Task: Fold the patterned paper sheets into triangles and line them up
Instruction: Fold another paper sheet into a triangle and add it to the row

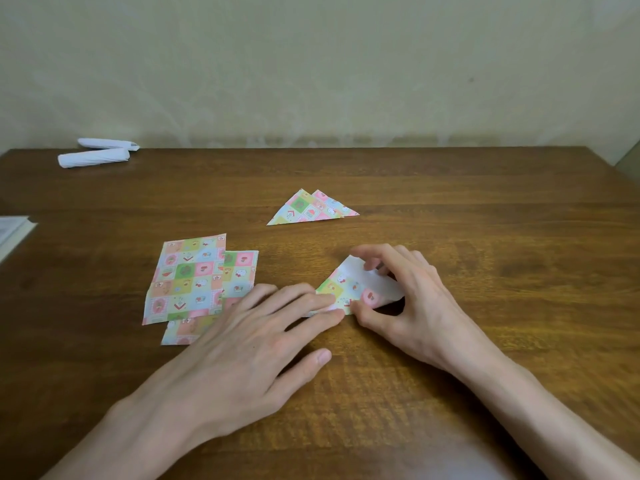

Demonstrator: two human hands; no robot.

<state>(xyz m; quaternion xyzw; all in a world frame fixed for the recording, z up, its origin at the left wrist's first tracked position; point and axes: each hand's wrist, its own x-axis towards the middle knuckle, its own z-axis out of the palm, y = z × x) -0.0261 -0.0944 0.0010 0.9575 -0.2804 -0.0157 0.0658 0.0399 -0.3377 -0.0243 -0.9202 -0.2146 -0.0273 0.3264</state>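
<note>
Pressing down with straight, flat fingers, the left hand is pinning the left corner of a half-folded sheet to the wooden table. The right hand is gripping the same sheet from the right. Its thumb is lying along the near edge and its curled fingers are reaching over the far flap, which is showing its plain white back. This sheet is sitting near the middle of the table, slightly right, with the start of a triangle shape showing.

Just left of the left hand, overlapping flat sheets are lying pattern side up, partly hidden under the wrist. Their print is showing pastel squares of pink, green, yellow and blue with small pictures such as cherries and little houses. Any lettering is too small to make out.

Farther off, beyond the hands, two folded triangles are lying with one overlapping the other, points facing away.

At the far left corner two white rolled bundles are lying side by side. A pale book or pad is poking in at the left edge, its surface too blurred for reading.
</note>
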